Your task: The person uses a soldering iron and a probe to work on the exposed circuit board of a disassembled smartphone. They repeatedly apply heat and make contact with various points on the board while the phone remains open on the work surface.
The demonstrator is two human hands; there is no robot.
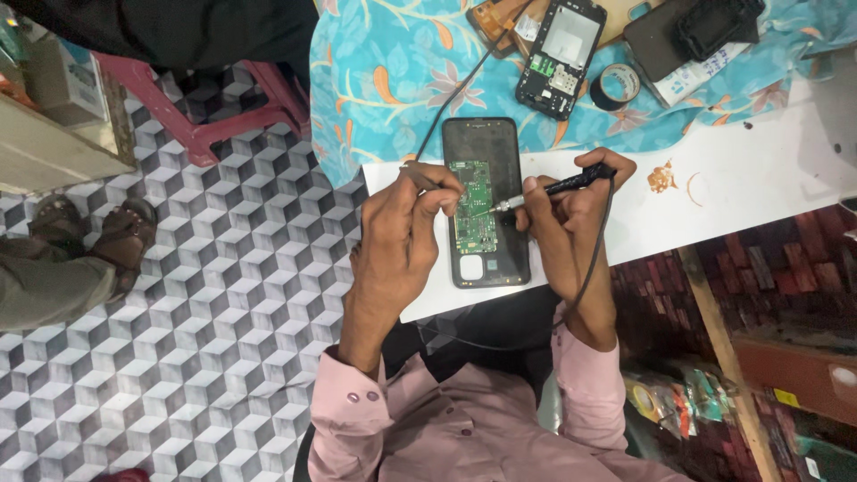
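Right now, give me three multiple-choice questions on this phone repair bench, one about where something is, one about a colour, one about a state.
1. Where does the tape roll lie?
A. on the floral cloth
B. on the floor
C. in the left hand

2. What colour is the circuit board?
A. red
B. green
C. white

3. How is the phone under the hands?
A. sealed
B. boxed
C. opened

Answers: A, it rests on the cloth beside another opened phone; B, the board shows green; C, its board lies bare while the right hand sets a corded tool to it.

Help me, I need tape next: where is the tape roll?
In the head view, the tape roll lies at upper right on the floral cloth, just right of the opened spare phone, beyond the right hand.
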